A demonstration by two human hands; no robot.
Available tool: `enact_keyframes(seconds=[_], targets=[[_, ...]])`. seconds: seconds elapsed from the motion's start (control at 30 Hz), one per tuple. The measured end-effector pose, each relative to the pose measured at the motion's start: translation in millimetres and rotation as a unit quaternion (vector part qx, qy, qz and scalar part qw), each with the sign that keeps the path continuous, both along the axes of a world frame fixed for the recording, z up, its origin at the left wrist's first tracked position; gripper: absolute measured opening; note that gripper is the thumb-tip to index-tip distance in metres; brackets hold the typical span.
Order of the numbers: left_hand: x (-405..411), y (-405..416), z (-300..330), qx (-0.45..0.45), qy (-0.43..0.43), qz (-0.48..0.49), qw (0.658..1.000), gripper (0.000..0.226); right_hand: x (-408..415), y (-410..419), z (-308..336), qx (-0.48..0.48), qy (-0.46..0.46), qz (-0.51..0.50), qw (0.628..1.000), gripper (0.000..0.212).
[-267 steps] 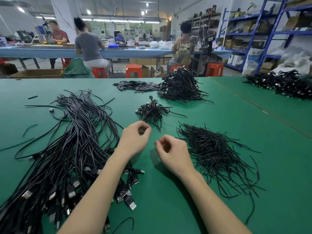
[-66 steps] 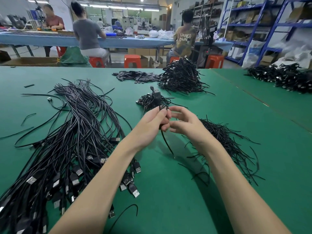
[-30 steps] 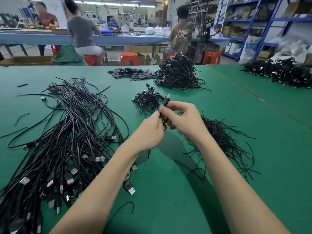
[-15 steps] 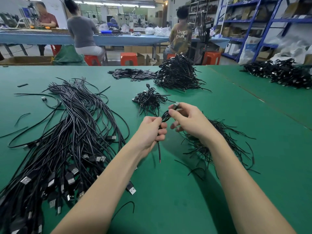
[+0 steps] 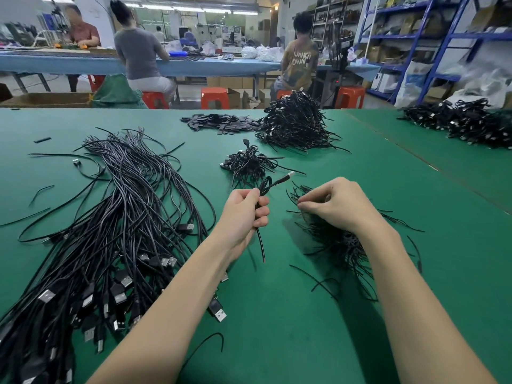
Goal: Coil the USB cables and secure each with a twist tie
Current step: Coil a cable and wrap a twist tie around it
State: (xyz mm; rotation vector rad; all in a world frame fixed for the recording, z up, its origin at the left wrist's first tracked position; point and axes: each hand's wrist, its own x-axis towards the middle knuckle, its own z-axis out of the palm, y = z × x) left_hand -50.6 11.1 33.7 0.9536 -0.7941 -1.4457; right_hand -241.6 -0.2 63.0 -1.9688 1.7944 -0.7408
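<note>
- Coiled cable [image 5: 265, 187] clenched in my left hand [image 5: 243, 214], plug pointing to two o'clock.
- Right hand [image 5: 336, 205] pinching at the twist ties [image 5: 332, 239] on the bench [image 5: 277, 328].

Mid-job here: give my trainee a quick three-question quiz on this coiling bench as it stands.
1. True or false: the left hand grips a coiled cable.
2. Where is the right hand reaching? A) the loose uncoiled cables B) the twist tie pile C) the blue shelving
3. Fill in: the small heap of finished coils lies on the ____ table mat.

Key: 1 true; 2 B; 3 green.
</note>
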Motion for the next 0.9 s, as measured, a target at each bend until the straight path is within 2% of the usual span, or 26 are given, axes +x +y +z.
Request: enact_keyframes(seconds=[0.07, 0.13, 0.3, 0.4, 0.47, 0.57, 0.7, 0.9], targets=[[1.2, -1.2, -0.1, 0.006, 0.035, 0.001, 0.999, 0.009, 1.6, 2.4, 2.5, -0.004, -0.061, 0.026, 0.998, 0.002], [2.4, -2.2, -0.6, 0.009, 0.061, -0.001, 0.998, 0.011, 4.8, 7.5, 6.6, 0.036, -0.143, 0.089, 0.985, 0.006], [-0.5, -2.5, -3.4, -0.002, 0.045, 0.013, 0.999, 0.009, 22.3, 12.9, 11.6, 0.042, -0.2, 0.162, 0.966, 0.012], [-3.3, -2.3, -5.4, -0.03, -0.007, 0.031, 0.999, 0.009, 35.1, 13.6, 8.7, 0.039, -0.23, 0.19, 0.954, 0.017], [-4.4, -1.5, -7.5, -0.055, -0.057, 0.043, 0.996, 0.009, 40.3, 13.9, 5.7, 0.038, -0.25, 0.181, 0.95, 0.011], [-3.9, -0.5, -9.2, -0.095, -0.119, 0.049, 0.987, 0.01, 44.7, 11.2, 0.2, -0.005, -0.249, 0.134, 0.959, 0.001], [-3.1, 0.2, -10.8, -0.143, -0.205, 0.053, 0.967, 0.012, 46.4, 6.9, -10.0, -0.075, -0.21, 0.066, 0.973, 0.006], [-1.8, 3.9, -8.9, -0.193, -0.293, 0.083, 0.933, 0.011, 53.0, 8.1, -12.7, -0.043, -0.34, 0.068, 0.937, 0.004]])
